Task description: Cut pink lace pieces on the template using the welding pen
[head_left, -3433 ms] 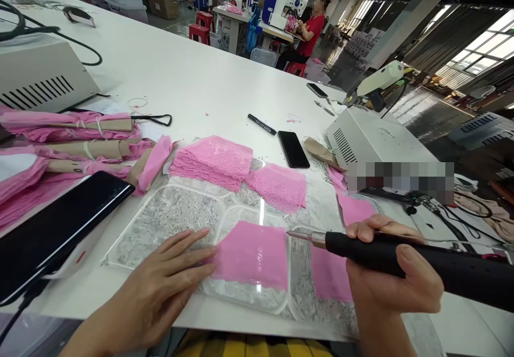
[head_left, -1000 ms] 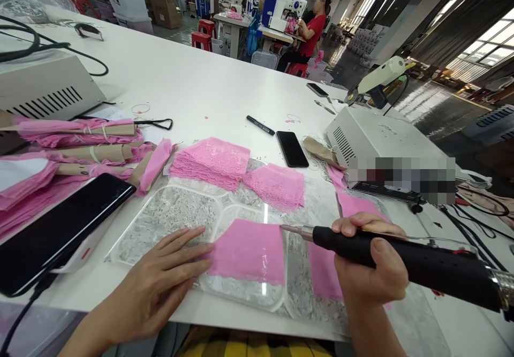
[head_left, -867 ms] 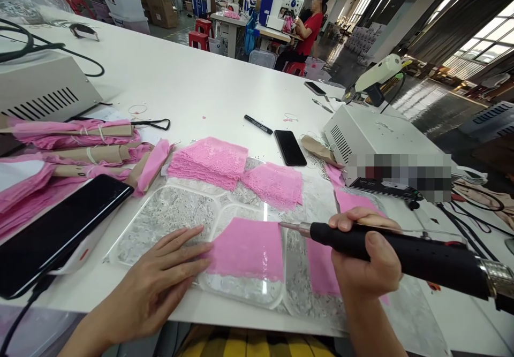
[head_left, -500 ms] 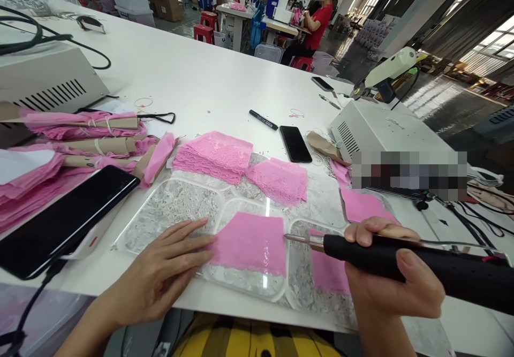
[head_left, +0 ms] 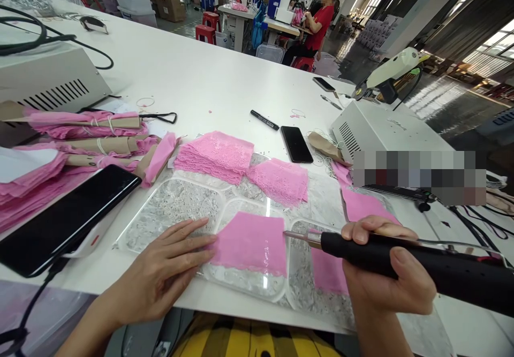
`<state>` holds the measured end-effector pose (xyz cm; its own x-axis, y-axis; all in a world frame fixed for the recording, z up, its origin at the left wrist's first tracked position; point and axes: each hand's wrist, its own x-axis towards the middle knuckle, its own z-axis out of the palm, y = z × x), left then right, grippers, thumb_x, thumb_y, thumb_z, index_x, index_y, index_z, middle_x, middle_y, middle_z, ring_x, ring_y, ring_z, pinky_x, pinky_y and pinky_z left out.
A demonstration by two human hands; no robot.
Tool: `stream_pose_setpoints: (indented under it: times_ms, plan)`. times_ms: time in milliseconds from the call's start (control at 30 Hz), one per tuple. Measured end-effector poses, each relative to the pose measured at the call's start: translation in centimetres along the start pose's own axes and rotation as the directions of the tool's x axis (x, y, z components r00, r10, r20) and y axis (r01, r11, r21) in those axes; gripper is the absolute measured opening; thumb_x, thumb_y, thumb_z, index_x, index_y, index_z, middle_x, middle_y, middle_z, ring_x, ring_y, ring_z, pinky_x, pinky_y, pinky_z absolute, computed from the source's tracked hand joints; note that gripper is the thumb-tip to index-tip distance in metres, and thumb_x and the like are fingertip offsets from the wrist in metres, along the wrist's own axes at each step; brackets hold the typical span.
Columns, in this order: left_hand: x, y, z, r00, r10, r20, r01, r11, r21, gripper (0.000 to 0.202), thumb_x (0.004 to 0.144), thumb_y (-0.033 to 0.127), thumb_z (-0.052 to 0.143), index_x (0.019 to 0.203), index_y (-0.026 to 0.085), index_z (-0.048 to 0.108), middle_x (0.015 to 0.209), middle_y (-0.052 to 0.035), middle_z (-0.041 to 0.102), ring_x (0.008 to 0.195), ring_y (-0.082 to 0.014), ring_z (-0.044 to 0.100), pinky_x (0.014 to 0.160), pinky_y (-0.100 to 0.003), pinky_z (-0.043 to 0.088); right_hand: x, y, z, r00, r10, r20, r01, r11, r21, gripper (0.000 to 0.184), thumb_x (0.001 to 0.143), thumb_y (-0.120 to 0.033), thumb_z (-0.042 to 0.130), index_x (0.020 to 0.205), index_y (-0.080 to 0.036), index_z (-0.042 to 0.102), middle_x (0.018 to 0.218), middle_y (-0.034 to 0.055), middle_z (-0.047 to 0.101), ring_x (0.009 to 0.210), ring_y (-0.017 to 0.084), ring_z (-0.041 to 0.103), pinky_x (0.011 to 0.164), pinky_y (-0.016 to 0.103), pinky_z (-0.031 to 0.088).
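Observation:
A pink fabric piece [head_left: 251, 244] lies flat on a clear plastic sheet with rounded outlines [head_left: 172, 212], over a speckled grey surface. My left hand [head_left: 172, 268] rests flat, fingers stretched out, its fingertips on the fabric's left edge. In my right hand [head_left: 389, 271] is a black-handled tool like a soldering iron [head_left: 421, 255], fingers wrapped round the handle. Its metal tip meets the fabric's upper right edge. Another pink piece [head_left: 327, 268] lies partly hidden beneath the tool and right hand. Behind are a stack of pink lace pieces [head_left: 214, 156] and a smaller lace pile [head_left: 281, 180].
A large black phone [head_left: 68, 220] and bundled pink fabric [head_left: 88, 124] lie at left. Beyond the lace are a marker [head_left: 264, 120] and a smaller phone [head_left: 296, 144]. Grey vented boxes [head_left: 391, 132] stand at both sides. A person in red [head_left: 319, 25] sits at a sewing machine.
My right hand and the tool have shifted very slightly left, the tip still at the fabric's right edge. My left hand stays in place. The whole view has shifted a little.

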<state>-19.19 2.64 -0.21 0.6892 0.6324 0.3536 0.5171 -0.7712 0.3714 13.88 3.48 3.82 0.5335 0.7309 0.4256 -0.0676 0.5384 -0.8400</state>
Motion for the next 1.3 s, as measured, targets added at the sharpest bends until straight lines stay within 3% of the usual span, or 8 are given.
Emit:
stream_pose_setpoints:
  times_ms: [600, 1033, 1300]
  plan:
    - [-0.3, 0.0, 0.2, 1.0, -0.02, 0.011, 0.02, 0.999, -0.049, 0.048, 0.089, 0.009, 0.049, 0.132, 0.028, 0.056, 0.133, -0.0013, 0.061, 0.141, -0.0241, 0.036, 0.113, -0.046, 0.038, -0.5, -1.4, -1.0, 0.997, 0.044, 0.069, -0.042, 0.999, -0.029, 0.016, 0.061, -0.033, 0.059, 0.065, -0.017, 0.062, 0.064, 0.0008, 0.057, 0.046, 0.011, 0.047, 0.042, 0.03, 0.044]
    - [-0.3, 0.0, 0.4, 0.999, -0.043, 0.013, 0.044, 0.996, -0.072, 0.049, 0.09, 0.011, 0.048, 0.133, 0.031, 0.055, 0.133, -0.0001, 0.061, 0.14, -0.0249, 0.038, 0.114, -0.046, 0.037, -1.0, -1.6, -1.1, 0.994, 0.056, 0.092, -0.052, 0.998, -0.048, 0.018, 0.063, -0.035, 0.06, 0.066, -0.017, 0.061, 0.065, 0.0009, 0.056, 0.048, 0.011, 0.048, 0.043, 0.03, 0.045]
    - [0.0, 0.2, 0.0, 1.0, -0.016, -0.006, 0.015, 0.999, -0.042, 0.045, 0.088, 0.009, 0.049, 0.128, 0.027, 0.06, 0.131, -0.001, 0.062, 0.139, -0.0237, 0.039, 0.112, -0.044, 0.04, -0.7, -1.6, -0.9, 0.994, 0.047, 0.099, -0.043, 0.998, -0.046, 0.014, 0.061, -0.03, 0.057, 0.065, -0.017, 0.06, 0.064, 0.0003, 0.056, 0.047, 0.011, 0.046, 0.042, 0.03, 0.044]
